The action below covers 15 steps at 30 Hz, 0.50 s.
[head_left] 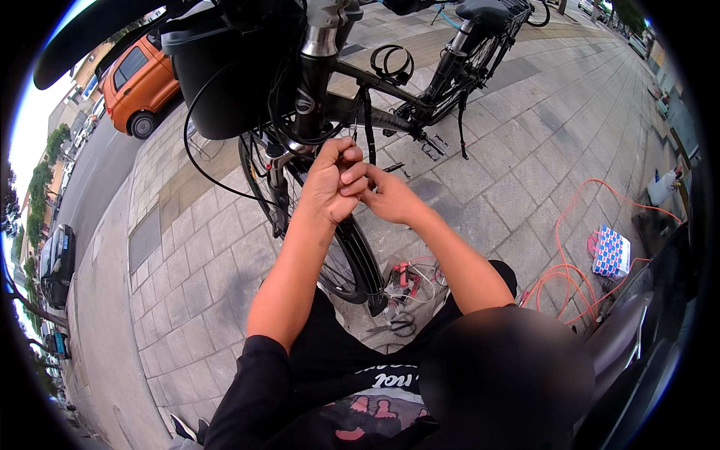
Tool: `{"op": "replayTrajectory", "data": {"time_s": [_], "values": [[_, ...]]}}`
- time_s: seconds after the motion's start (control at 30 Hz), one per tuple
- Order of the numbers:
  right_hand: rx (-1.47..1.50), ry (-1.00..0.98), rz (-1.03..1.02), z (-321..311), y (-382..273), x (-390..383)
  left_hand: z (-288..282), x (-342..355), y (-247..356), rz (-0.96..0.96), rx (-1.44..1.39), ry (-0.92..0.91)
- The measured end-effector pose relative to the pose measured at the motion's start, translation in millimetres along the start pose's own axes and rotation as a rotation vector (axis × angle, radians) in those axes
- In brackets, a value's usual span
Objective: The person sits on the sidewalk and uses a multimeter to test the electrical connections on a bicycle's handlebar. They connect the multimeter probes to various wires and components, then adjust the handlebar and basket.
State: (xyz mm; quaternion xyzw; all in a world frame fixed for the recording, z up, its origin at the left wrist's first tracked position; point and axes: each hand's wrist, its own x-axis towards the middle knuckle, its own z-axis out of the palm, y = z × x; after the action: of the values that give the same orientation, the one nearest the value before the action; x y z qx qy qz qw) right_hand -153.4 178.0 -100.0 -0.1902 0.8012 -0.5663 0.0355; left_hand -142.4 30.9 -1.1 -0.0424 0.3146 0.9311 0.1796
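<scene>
A dark bicycle stands in front of me, its frame (375,116) running away to the saddle (480,9) at the top. My left hand (335,176) is closed just below the head tube (305,101), with its fingers curled. Against it, on the right, my right hand (390,196) is closed too, thumb and fingers pinched together. Thin cables pass close to the fingertips; whatever the fingers hold is hidden by them. Both hands are above the front wheel's black mudguard (358,259).
A black basket (225,82) hangs at the front of the bicycle. Below the wheel lie a red tool (405,277), thin wires and black-handled scissors (403,324). To the right are an orange hose (559,279) and a patterned box (611,253). An orange car (139,84) is on the road.
</scene>
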Motion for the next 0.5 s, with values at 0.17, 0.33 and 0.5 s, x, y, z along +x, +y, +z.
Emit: {"op": "replayTrajectory", "data": {"time_s": [0.17, 0.33, 0.5], "values": [[0.019, -0.111, 0.069, -4, -12, 6, -1, 5, 0, 0.034, 0.011, -0.013], [-0.245, -0.034, 0.067, -23, -39, -12, 2, 4, -1, 0.18, 0.065, 0.087], [-0.527, 0.105, -0.032, -39, -44, -34, 3, 3, -6, 0.234, 0.127, 0.17]]}}
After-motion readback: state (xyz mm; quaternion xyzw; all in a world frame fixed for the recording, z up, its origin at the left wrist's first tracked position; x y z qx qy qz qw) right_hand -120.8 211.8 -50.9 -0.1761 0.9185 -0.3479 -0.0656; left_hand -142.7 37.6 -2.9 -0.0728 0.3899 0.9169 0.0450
